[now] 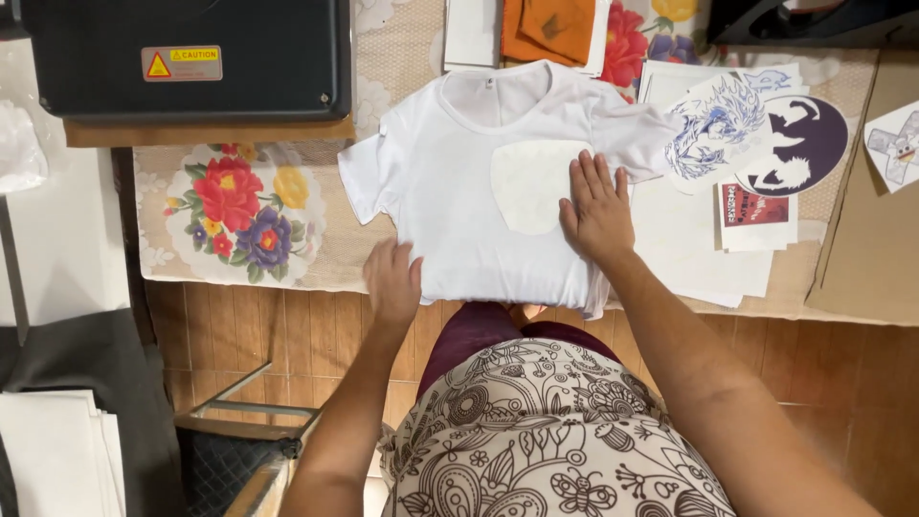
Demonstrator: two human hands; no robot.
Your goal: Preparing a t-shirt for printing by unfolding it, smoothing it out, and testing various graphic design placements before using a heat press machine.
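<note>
One white T-shirt (459,182), one pale patch (531,182) on it, two hands — left (392,282), right (595,206) — one black press (187,57), three printed cut-outs (756,134), one orange cloth (550,29).

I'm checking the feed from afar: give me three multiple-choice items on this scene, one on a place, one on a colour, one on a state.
1. Where does the right hand rest?
A. On the black machine
B. On the right edge of the pale sheet on the shirt
C. On the printed designs

2. What colour is the T-shirt?
A. White
B. Orange
C. Black

3. How does the left hand lie?
A. Closed in a fist
B. Pinching a paper
C. Flat, fingers open, on the shirt's lower left edge

Answers: 1 B, its fingers overlap the sheet's edge. 2 A, the shirt is plain white. 3 C, the palm is down and holds nothing.
</note>
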